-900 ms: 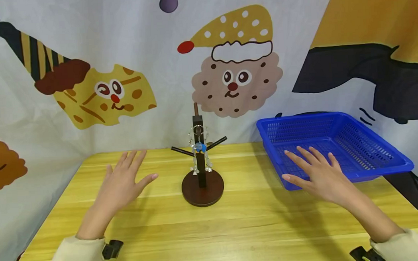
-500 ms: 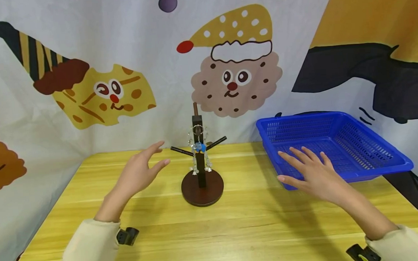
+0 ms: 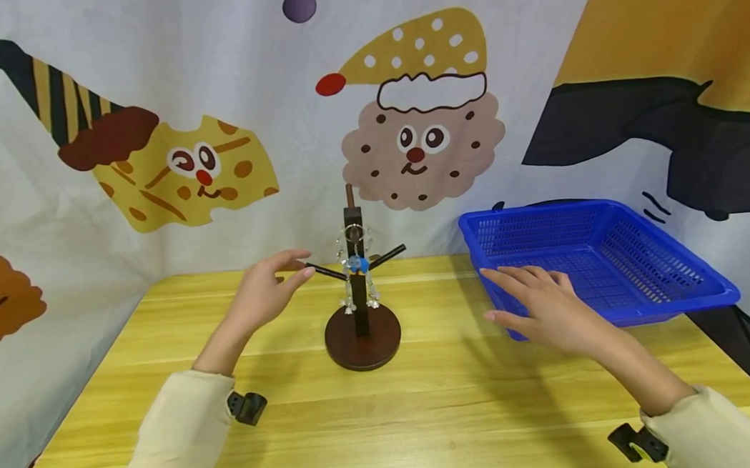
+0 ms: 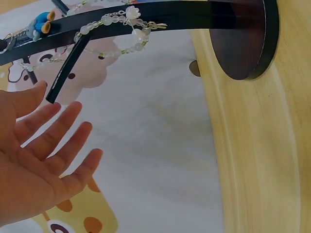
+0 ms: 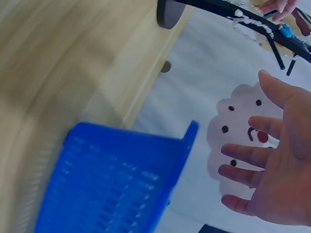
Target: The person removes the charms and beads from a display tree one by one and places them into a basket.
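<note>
A dark wooden stand (image 3: 360,313) with a round base and thin pegs rises from the table. From its post hangs a beaded keychain (image 3: 372,291) with clear beads, white flower-like beads and a small blue figure (image 3: 358,265). My left hand (image 3: 264,292) is at the tip of the stand's left peg (image 3: 327,271); thumb and fingers stand apart around that tip, and whether they touch it I cannot tell. In the left wrist view its fingers are spread and hold nothing. My right hand (image 3: 550,314), fingers extended and holding nothing, hovers before the near left corner of a blue basket (image 3: 612,317).
The basket has perforated sides and sits at the right of the wooden table (image 3: 387,426). Behind the table hangs a white cloth (image 3: 209,44) printed with cartoon food. A black wrist camera (image 3: 247,408) is strapped to my left wrist.
My left hand has moved right and slightly up to the stand's left peg, its fingers drawing closer to the thumb. My right hand has shifted a little left. Stand, keychain and basket stay put.
</note>
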### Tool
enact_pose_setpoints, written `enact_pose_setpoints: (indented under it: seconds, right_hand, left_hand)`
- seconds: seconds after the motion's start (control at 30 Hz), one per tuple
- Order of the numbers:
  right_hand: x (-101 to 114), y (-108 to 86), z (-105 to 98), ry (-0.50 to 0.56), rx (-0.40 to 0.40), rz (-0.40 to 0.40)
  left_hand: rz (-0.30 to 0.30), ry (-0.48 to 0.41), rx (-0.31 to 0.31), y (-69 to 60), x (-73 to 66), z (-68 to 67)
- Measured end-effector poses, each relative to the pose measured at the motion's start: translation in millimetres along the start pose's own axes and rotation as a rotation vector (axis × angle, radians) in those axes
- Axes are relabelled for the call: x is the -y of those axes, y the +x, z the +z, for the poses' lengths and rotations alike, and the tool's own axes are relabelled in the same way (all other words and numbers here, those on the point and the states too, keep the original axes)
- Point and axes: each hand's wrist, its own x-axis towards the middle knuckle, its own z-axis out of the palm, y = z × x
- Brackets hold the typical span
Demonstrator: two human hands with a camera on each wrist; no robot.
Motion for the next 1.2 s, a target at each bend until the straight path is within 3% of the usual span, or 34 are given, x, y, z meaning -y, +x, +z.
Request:
enact_pose_setpoints:
  seconds: [0.47,0.9,1.2]
  right_hand:
    - [28.4,29.5,-8.1,0.099,0.002,-0.148]
    - [44.0,53.2,-10.8,0.206,0.023,-0.272]
    - [61.4,72.0,-23.6,0.245,-0.012,-0.339]
  left_hand:
    - [-0.004,-0.022,-0.089,1.5,-0.1,4.4]
    - [-0.010,-0.028,-0.095,1.1,1.0,6.1]
    - [-0.019,-0.033,-0.093,1.3,1.7,5.6]
